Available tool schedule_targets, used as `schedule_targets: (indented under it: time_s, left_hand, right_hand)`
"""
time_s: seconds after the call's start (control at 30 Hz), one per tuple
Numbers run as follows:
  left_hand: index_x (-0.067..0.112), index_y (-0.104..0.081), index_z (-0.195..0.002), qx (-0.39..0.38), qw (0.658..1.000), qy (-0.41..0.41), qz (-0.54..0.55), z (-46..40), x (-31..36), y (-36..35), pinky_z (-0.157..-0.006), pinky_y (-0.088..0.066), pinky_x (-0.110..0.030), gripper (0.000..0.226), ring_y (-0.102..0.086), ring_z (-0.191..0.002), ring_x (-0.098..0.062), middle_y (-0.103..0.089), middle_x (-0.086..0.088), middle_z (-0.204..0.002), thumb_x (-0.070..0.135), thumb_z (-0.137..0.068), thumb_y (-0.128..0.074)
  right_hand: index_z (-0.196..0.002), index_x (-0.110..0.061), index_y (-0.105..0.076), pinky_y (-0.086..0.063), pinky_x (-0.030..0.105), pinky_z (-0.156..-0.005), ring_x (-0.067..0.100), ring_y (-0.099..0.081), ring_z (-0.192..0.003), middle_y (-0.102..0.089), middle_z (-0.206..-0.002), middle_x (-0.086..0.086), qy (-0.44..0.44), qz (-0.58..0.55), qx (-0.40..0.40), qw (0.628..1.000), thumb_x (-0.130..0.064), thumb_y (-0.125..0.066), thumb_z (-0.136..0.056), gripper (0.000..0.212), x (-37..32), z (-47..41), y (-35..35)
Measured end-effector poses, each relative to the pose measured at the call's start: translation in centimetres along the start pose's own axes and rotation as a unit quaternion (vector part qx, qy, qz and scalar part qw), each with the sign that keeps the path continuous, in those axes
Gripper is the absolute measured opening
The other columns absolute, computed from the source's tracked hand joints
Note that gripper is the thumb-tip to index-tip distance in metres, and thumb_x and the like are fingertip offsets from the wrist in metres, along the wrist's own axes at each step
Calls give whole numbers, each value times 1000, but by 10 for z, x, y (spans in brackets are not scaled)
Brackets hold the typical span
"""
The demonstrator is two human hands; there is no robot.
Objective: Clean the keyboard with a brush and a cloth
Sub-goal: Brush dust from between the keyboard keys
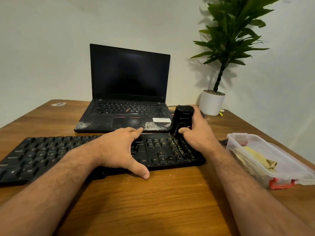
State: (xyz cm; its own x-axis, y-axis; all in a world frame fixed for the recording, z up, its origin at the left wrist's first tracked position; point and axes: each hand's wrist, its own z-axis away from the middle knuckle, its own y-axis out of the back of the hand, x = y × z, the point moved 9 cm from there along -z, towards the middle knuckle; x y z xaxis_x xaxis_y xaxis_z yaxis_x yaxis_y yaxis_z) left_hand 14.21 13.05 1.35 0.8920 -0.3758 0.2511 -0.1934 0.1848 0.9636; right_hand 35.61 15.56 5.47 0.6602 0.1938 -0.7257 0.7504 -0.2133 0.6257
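Note:
A black keyboard [42,155] lies across the wooden table [153,201] in front of me. My left hand [119,149] rests flat on its middle-right keys, fingers straight and thumb spread over the front edge. My right hand [196,128] grips a black cylindrical cleaning device [181,120], held upright with its lower end on the number pad at the keyboard's right end. A yellowish cloth [255,157] lies in a clear plastic container [279,167] at the right. Any bristles under the device are hidden.
An open black laptop [127,106] with a dusty palm rest stands just behind the keyboard. A potted plant in a white pot [211,103] stands at the back right corner. The container has a red clip at its front edge.

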Motion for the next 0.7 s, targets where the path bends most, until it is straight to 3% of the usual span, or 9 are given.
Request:
schedule_targets:
  time_s: [0.03,0.17,0.23,0.3,0.37,0.43,0.53,0.7]
  left_hand:
    - [29,-1,-158,-2,1000,2,1,0,0,0,-122,-21,-37,150,-16,-149,-12,-12,9,-164,87,-39,-72]
    - [29,0,-158,-7,1000,3,2,1,2,0,-122,-21,-37,149,-16,-149,-13,-11,9,-164,85,-42,-74]
    - [29,1,-158,-8,1000,3,1,1,2,0,-122,-21,-36,148,-16,-149,-12,-11,9,-164,85,-42,-74]
    - [30,0,-158,-6,1000,3,3,1,2,0,-122,-21,-35,149,-17,-149,-12,-11,10,-164,86,-41,-73]
    - [30,0,-158,-4,1000,3,3,1,1,0,-122,-21,-35,150,-17,-149,-11,-11,11,-164,87,-39,-73]
    - [30,0,-158,-4,1000,3,3,1,1,0,-122,-21,-35,150,-16,-149,-12,-11,11,-164,86,-40,-73]
    - [30,0,-158,-5,1000,4,5,2,2,0,-122,-20,-36,150,-15,-149,-11,-10,11,-164,86,-40,-73]
    - [29,1,-158,-6,1000,5,4,2,3,0,-122,-19,-35,149,-14,-149,-11,-10,11,-164,85,-41,-73]
  right_hand:
    - [-143,-27,-32,-45,15,-82,6,-56,-97,-59,-110,-7,1,12,-5,1000,5,-60,-88,69,0,0,-1]
    - [-141,-29,-32,-54,42,-98,17,-63,-104,-61,-112,-4,-23,-9,47,999,10,-58,-84,73,12,-4,17]
    - [-140,-31,-33,-55,43,-97,17,-63,-103,-61,-111,-4,-22,-12,59,998,9,-58,-83,73,14,-5,20]
    - [-144,-27,-31,-56,29,-89,14,-62,-102,-59,-107,-7,-18,-13,40,999,9,-59,-86,74,11,-5,13]
    - [-146,-24,-29,-48,7,-67,7,-59,-95,-58,-106,-8,-2,-9,5,1000,8,-59,-88,73,1,-3,-1]
    - [-144,-26,-31,-39,3,-60,4,-56,-97,-58,-112,-7,18,-15,-17,1000,6,-59,-88,70,-9,-3,-11]
    - [-144,-27,-31,-34,4,-71,4,-53,-101,-57,-115,-8,26,-21,-15,999,5,-59,-89,70,-12,-5,-11]
    - [-145,-23,-31,-52,36,-96,20,-61,-109,-56,-103,-9,-19,-1,33,999,8,-59,-87,72,8,-5,13]
